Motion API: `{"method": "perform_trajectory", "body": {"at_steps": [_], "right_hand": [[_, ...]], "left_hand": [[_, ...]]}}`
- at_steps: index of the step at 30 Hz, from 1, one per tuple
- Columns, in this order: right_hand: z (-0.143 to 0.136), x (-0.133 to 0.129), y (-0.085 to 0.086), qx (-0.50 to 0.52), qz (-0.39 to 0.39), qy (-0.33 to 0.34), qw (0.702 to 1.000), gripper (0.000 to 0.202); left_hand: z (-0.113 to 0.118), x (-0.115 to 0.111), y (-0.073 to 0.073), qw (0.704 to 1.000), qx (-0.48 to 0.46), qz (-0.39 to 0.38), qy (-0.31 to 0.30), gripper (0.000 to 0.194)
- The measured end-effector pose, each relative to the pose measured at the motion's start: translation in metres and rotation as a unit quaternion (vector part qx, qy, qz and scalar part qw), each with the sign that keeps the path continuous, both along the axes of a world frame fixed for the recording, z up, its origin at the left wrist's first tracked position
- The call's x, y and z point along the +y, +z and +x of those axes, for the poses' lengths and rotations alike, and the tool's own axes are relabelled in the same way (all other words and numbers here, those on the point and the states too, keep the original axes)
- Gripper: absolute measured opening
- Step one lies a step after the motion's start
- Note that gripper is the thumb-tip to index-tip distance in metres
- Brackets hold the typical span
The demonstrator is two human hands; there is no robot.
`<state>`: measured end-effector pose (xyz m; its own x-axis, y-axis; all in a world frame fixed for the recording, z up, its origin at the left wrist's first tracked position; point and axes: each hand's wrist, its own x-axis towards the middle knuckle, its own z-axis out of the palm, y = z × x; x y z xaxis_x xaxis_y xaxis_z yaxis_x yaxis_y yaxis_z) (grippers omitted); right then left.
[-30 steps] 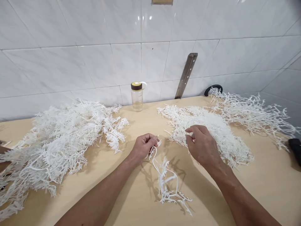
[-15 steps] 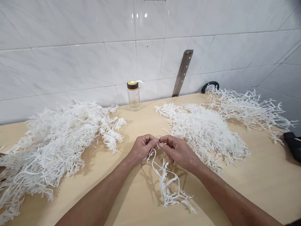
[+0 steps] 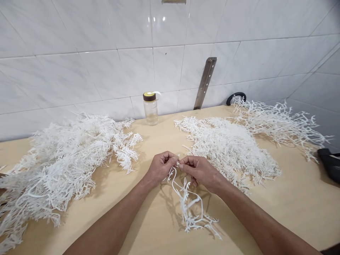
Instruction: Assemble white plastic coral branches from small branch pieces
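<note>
Between thumb and fingers, my left hand pinches the upper end of a white branching plastic sprig. Close beside it, my right hand pinches the same end, thumb against forefinger. The sprig's thin stems hang below both hands, and its forked tips spread over the wooden table. Small white tips poke out between the two sets of fingertips; the exact grip point is partly hidden by the fingers.
A large heap of white sprigs lies at the left. Another heap lies right of centre, with looser branches behind it. A clear bottle stands near the tiled wall. A metal strip leans there, and a black object sits far right.
My right fingertips have shifted slightly down, showing a little more of the white tips between the hands. The sprig still hangs in nearly the same place.
</note>
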<state>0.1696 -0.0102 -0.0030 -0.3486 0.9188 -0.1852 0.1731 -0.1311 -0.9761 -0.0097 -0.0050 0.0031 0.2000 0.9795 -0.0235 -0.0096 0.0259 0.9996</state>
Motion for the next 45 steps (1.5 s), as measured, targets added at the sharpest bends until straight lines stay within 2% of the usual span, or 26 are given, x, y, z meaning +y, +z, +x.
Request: {"method": "perform_trajectory", "body": {"at_steps": [4,6,11,16,18,20,22,25,29,31,32,34,35,37,40,43,45], "right_hand": [[-0.003,-0.003,0.004,-0.050,0.041,-0.009,0.998,0.028],[-0.006,-0.005,0.008,-0.097,0.097,-0.017,0.990,0.022],[-0.009,-0.010,0.018,-0.196,0.245,-0.016,0.949,0.020],[-0.017,-0.024,0.031,-0.168,0.298,0.057,0.938,0.020],[-0.017,-0.025,0.034,-0.145,0.325,0.064,0.932,0.020],[-0.012,-0.020,0.033,-0.140,0.340,0.003,0.930,0.019],[0.001,-0.010,0.029,-0.160,0.342,-0.091,0.922,0.017],[0.028,0.008,0.022,-0.248,0.347,-0.210,0.880,0.016],[0.062,0.025,0.017,-0.391,0.350,-0.274,0.806,0.020],[0.070,0.028,0.017,-0.426,0.348,-0.298,0.780,0.026],[0.071,0.028,0.017,-0.428,0.350,-0.307,0.774,0.028],[0.069,0.026,0.019,-0.403,0.358,-0.315,0.781,0.025],[0.065,0.024,0.020,-0.381,0.357,-0.310,0.795,0.023],[0.057,0.018,0.025,-0.330,0.337,-0.264,0.841,0.023],[0.045,0.007,0.035,-0.275,0.268,-0.083,0.919,0.027],[0.039,-0.001,0.046,-0.247,0.193,0.099,0.944,0.032],[0.037,-0.005,0.050,-0.236,0.158,0.160,0.945,0.033]], "left_hand": [[0.001,0.000,-0.002,1.000,0.020,0.004,0.012,0.032],[0.002,0.001,-0.004,0.999,0.034,0.011,0.024,0.031],[0.005,0.003,-0.008,0.995,0.076,0.039,0.043,0.027],[0.006,0.006,-0.009,0.990,0.086,0.048,0.098,0.025],[0.005,0.006,-0.008,0.993,0.065,0.043,0.086,0.026],[0.004,0.005,-0.008,0.998,0.032,0.027,0.055,0.029],[0.002,0.004,-0.007,0.999,-0.004,0.002,0.039,0.033],[0.000,0.001,-0.004,0.998,-0.030,-0.034,0.034,0.036],[0.000,-0.001,0.001,0.995,-0.062,-0.069,0.028,0.033],[0.001,-0.001,0.003,0.992,-0.091,-0.083,0.025,0.033],[0.001,-0.001,0.003,0.991,-0.101,-0.087,0.024,0.033],[0.001,-0.001,0.003,0.989,-0.110,-0.092,0.024,0.035],[0.001,0.000,0.003,0.989,-0.111,-0.092,0.027,0.036],[0.000,0.002,0.001,0.988,-0.117,-0.093,0.038,0.037],[-0.002,0.006,0.000,0.983,-0.141,-0.092,0.077,0.034],[-0.004,0.010,-0.001,0.974,-0.164,-0.078,0.133,0.028],[-0.003,0.012,-0.002,0.969,-0.174,-0.069,0.160,0.024]]}}
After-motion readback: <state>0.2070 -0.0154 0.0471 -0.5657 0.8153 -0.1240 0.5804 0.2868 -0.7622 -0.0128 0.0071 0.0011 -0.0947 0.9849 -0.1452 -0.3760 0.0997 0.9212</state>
